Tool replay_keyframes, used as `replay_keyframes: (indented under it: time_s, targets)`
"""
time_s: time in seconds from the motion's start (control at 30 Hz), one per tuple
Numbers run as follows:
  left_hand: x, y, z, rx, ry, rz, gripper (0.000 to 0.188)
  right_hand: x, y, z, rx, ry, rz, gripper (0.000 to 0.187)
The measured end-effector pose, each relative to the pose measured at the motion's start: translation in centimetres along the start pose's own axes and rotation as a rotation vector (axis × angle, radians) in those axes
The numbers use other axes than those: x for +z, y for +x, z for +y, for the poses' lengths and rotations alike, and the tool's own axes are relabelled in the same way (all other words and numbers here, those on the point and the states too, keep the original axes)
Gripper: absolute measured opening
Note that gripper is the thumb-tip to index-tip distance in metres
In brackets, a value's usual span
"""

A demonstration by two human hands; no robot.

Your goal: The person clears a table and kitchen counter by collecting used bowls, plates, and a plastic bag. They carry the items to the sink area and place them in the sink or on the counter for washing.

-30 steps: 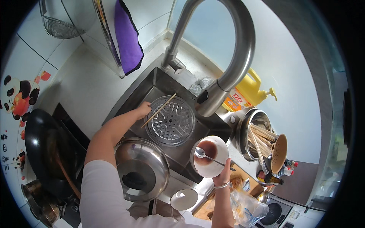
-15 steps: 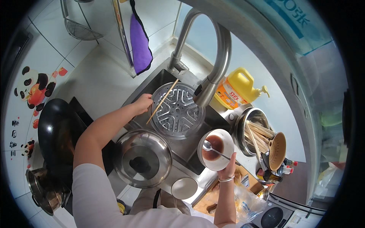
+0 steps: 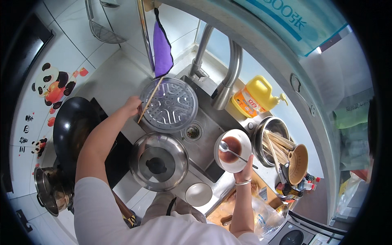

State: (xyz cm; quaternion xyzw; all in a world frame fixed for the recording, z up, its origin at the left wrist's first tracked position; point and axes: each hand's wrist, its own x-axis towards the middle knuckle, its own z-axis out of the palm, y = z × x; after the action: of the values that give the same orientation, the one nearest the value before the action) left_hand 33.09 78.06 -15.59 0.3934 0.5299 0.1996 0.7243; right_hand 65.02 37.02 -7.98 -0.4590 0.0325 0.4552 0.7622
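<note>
My left hand (image 3: pixel 132 105) grips the rim of a round perforated metal steamer tray (image 3: pixel 173 107) above the left part of the sink. A thin wooden chopstick (image 3: pixel 150 101) lies slanted along the tray's left side, by my fingers; whether it is one or a pair I cannot tell. My right hand (image 3: pixel 243 174) is closed on a white bowl (image 3: pixel 244 141), tilted so that a reddish-brown liquid (image 3: pixel 232 154) shows inside. A metal spoon (image 3: pixel 224 146) rests in the bowl, its handle reaching over the rim near my fingers.
Below the grey faucet (image 3: pixel 222 97) is the sink (image 3: pixel 196 149) with its drain (image 3: pixel 192 131). A lidded pan (image 3: pixel 175 179) and small white bowl (image 3: pixel 199 194) stand nearest me. A black wok (image 3: pixel 75 126) is left; a yellow detergent jug (image 3: pixel 250 96) and metal bowls with chopsticks (image 3: pixel 277 142) are right.
The steamer tray has moved left with my left hand, uncovering the sink drain. The chopstick moved along with it. My right hand still holds the bowl over the sink's right edge.
</note>
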Motion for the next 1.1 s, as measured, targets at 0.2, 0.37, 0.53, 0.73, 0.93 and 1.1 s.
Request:
replay_keyframes:
  time_s: [0.2, 0.37, 0.53, 0.73, 0.93, 1.1]
  targets:
    - [-5.7, 0.1, -2.7, -0.085, -0.205, 0.288, 0.013, 0.2, 1.4, 0.7, -0.005, 0.026, -0.115, 0.052]
    - [-3.9, -1.1, -3.7, -0.201, -0.291, 0.495, 0.011, -1.8, 3.1, 1.8, -0.035, -0.014, -0.063, 0.052]
    - [-13.9, 1.6, -9.7, -0.189, -0.33, 0.601, 0.013, -1.9, 5.8, 3.3, 0.096, -0.069, -0.047, 0.051]
    - [-8.5, 0.3, -7.4, -0.155, -0.219, 0.749, 0.016, -4.6, 8.7, 5.8, 0.076, -0.248, -0.012, 0.059]
    - [-7.3, -0.9, -6.2, -0.103, 0.179, 0.828, 0.04, -5.0, 11.2, 8.2, 0.22, -0.444, 0.05, 0.065]
    - [-0.5, -5.8, -1.1, -0.012, 0.41, 0.753, 0.055, -5.2, 13.0, 9.6, 0.341, -0.624, 0.106, 0.066]
